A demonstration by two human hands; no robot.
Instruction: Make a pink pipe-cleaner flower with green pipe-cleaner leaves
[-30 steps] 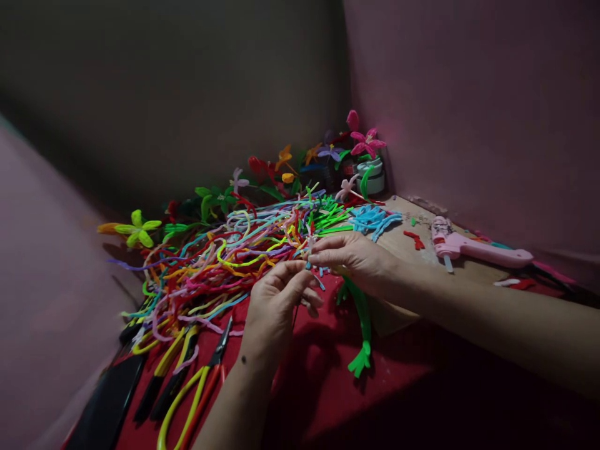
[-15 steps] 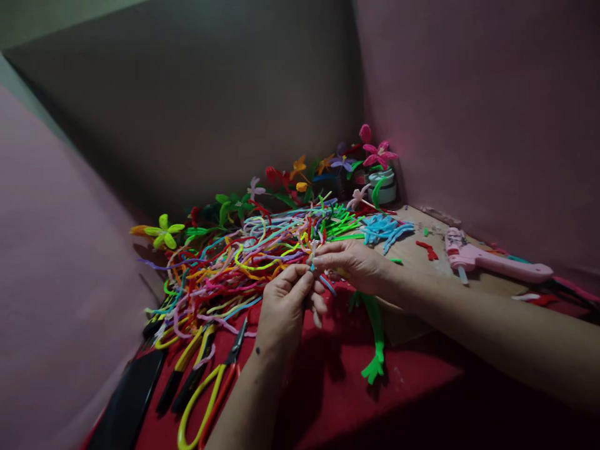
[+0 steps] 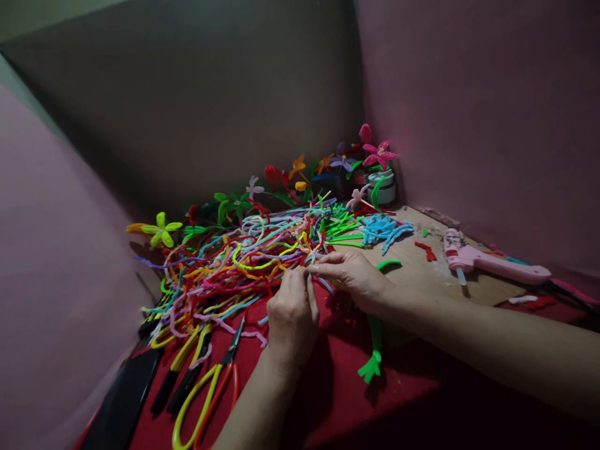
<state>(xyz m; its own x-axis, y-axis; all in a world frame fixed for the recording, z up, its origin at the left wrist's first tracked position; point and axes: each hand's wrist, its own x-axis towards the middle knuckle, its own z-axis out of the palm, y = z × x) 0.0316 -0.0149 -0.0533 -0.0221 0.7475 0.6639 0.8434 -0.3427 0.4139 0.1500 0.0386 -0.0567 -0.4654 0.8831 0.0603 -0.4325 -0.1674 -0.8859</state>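
My left hand (image 3: 293, 309) is closed, its back turned up, with thumb and fingertips pinched in front of the pile of coloured pipe cleaners (image 3: 244, 256). My right hand (image 3: 354, 275) meets it from the right, thumb and forefinger pinched together at nearly the same spot. What lies between the fingertips is too small to make out; a little pale piece shows just above them. A bent green pipe-cleaner piece (image 3: 375, 350) with a splayed end lies on the red cloth (image 3: 347, 394) below my right hand.
Scissors (image 3: 229, 356) with yellow and red handles and black-and-yellow pliers (image 3: 187, 356) lie at the left. A pink glue gun (image 3: 497, 262) rests on cardboard (image 3: 482, 290) at the right. Light blue pieces (image 3: 384, 229) and fuzzy flowers (image 3: 162, 230) stand or lie behind.
My left hand has rolled over so its back faces up, and its fingers have curled in. My right hand has moved slightly down and left. The view has shifted slightly.
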